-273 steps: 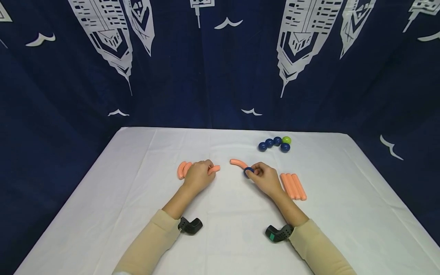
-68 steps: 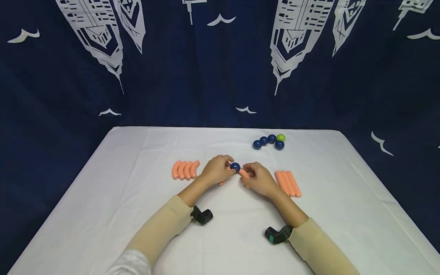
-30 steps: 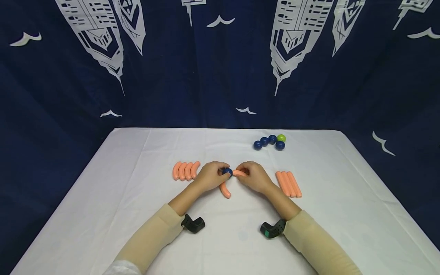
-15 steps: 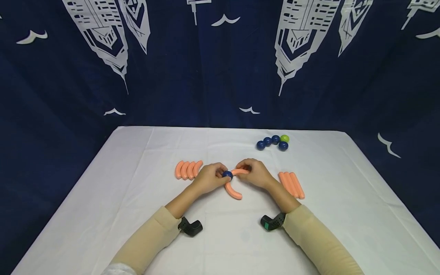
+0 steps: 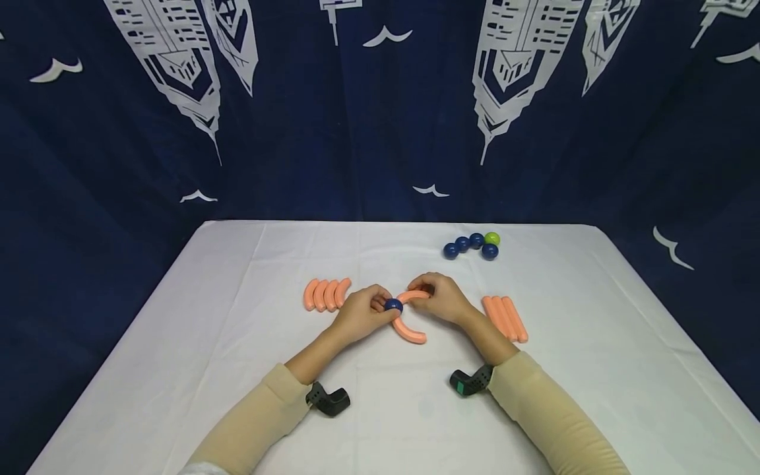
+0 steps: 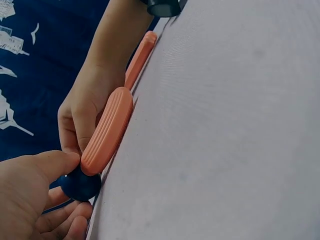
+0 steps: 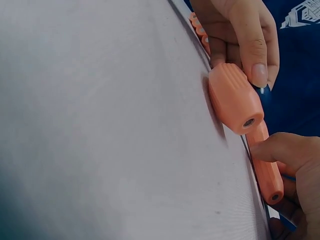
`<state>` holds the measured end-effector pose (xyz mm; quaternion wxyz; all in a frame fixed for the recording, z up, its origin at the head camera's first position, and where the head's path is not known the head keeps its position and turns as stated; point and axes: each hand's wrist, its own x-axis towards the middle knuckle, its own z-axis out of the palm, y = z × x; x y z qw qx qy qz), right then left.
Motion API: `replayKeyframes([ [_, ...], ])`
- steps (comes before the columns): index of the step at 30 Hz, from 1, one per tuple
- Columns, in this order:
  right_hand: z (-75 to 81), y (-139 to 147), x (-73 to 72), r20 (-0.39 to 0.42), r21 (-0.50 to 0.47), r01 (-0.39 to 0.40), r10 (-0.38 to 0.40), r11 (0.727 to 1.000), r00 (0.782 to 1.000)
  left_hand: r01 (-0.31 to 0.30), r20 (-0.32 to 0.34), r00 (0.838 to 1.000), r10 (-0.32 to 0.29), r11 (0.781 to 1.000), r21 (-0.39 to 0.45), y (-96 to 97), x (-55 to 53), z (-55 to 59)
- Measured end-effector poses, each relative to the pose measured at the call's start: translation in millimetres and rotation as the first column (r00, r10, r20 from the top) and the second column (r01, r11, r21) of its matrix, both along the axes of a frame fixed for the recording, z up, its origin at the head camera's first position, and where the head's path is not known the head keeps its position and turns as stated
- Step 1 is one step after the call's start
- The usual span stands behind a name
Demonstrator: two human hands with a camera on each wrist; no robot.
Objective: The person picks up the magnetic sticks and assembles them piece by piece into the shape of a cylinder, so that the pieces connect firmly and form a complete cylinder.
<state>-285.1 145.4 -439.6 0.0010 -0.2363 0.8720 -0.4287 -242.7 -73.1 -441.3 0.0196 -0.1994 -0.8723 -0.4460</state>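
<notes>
My left hand (image 5: pixel 362 313) pinches a dark blue ball (image 5: pixel 392 305) between thumb and fingers, near the middle of the table. Two curved orange magnetic rods meet this ball. My right hand (image 5: pixel 442 300) pinches the far rod (image 5: pixel 410 296), its tip against the ball. The near rod (image 5: pixel 410 333) bends out toward the right, held by neither hand. In the left wrist view this near rod (image 6: pixel 107 132) shows a ribbed side beside the ball (image 6: pixel 82 186). Small metal discs show in the ends of the near rod (image 7: pixel 235 97) and held rod (image 7: pixel 265 167) in the right wrist view.
Several curved orange rods (image 5: pixel 325 295) lie side by side left of my left hand. Three straight orange rods (image 5: pixel 505 318) lie right of my right hand. Farther back sit several blue balls (image 5: pixel 462 245) and one green ball (image 5: pixel 492 239). White cloth (image 5: pixel 380 422) covers the table.
Earlier the right hand held the blue ball; now the left pinches it and the right holds a curved rod. Over the last second the near rod has swung rightward around the ball.
</notes>
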Motion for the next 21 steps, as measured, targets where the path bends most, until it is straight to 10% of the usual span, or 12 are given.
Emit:
replayKeyframes([
  [21,27.9,30,-12.8,-0.003,0.064,0.059,-0.059,0.996,0.998,-0.002,0.003,1.000,0.002,1.000,0.021,-2.7,-0.2,-7.6],
])
